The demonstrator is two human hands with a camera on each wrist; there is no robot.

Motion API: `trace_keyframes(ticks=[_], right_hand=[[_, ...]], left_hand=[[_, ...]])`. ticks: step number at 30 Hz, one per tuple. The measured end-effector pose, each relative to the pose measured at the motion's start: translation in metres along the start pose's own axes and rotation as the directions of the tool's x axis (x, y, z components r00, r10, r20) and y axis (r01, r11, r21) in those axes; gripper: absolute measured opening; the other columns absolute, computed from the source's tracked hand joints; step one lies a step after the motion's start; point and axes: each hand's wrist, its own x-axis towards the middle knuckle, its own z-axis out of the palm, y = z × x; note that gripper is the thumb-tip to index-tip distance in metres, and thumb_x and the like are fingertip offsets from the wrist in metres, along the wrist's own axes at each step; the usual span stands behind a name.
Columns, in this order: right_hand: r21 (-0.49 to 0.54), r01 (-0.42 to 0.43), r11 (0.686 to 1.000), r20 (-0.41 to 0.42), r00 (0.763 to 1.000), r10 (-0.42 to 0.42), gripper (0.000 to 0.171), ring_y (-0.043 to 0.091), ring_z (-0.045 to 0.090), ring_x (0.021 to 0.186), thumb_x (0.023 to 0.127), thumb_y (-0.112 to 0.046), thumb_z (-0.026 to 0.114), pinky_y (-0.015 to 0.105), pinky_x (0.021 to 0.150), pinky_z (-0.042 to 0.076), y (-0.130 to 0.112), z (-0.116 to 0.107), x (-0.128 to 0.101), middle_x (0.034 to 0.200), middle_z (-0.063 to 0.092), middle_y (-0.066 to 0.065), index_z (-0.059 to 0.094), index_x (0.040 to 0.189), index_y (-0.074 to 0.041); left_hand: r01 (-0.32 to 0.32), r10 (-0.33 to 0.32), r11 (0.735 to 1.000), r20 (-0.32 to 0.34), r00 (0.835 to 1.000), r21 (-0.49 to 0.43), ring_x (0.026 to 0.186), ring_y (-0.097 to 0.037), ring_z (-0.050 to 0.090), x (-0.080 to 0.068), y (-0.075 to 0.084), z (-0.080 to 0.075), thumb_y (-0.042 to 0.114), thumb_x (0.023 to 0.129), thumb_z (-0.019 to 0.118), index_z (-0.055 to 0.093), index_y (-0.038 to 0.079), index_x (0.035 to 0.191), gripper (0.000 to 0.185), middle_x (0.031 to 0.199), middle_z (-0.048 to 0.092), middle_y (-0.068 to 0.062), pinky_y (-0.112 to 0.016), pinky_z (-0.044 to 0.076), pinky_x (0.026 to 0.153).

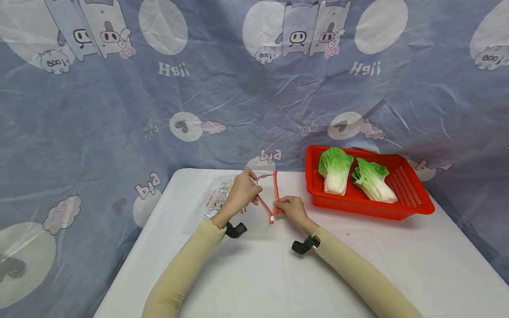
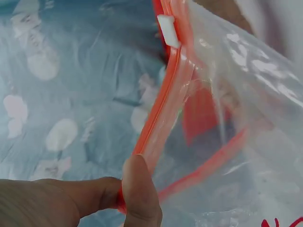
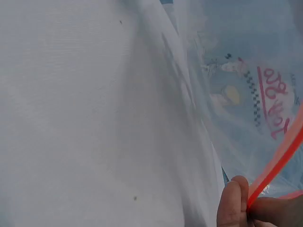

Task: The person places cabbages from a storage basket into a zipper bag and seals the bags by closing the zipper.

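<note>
Both hands, left hand (image 1: 243, 191) and right hand (image 1: 289, 207), pinch the zip bag (image 1: 267, 194) open by its red strip (image 2: 163, 111); it might slip shut.

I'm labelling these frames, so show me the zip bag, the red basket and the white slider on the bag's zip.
zip bag (image 1: 267, 194), head view, on its red zip strip.
red basket (image 1: 413, 187), head view, on its bare mesh floor.
white slider (image 2: 168, 31), left wrist view, on its flat face.

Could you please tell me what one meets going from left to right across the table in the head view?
Left hand → zip bag's red-edged mouth → right hand → red basket, holding the first cabbage and then the second cabbage.
</note>
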Motion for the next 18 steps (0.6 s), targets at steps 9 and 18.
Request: trace_keyframes(ticks=[9,18], right_hand=[[0.011,0.000,1.000,0.036,0.999,-0.001,0.014,0.014,0.067,0.054,0.088,-0.001,0.066,0.030,0.058,0.059,0.002,0.020,0.016,0.069,0.071,0.013,0.068,0.093,0.012],[-0.035,0.004,0.999,0.044,0.999,-0.002,0.017,0.016,0.068,0.054,0.084,-0.004,0.072,0.032,0.057,0.059,0.005,0.018,0.022,0.069,0.071,0.013,0.070,0.095,0.009]], left_hand=[[0.023,-0.028,0.999,-0.157,0.987,-0.031,0.042,-0.017,0.061,-0.007,0.004,-0.043,0.003,0.091,0.057,0.059,-0.001,0.092,0.005,0.075,0.066,-0.016,-0.031,0.055,0.046],[0.063,-0.067,0.996,-0.080,0.995,-0.061,0.048,-0.021,0.066,-0.004,-0.015,-0.032,0.007,0.091,0.058,0.057,0.000,0.090,0.007,0.071,0.065,-0.013,-0.035,0.057,0.050]])
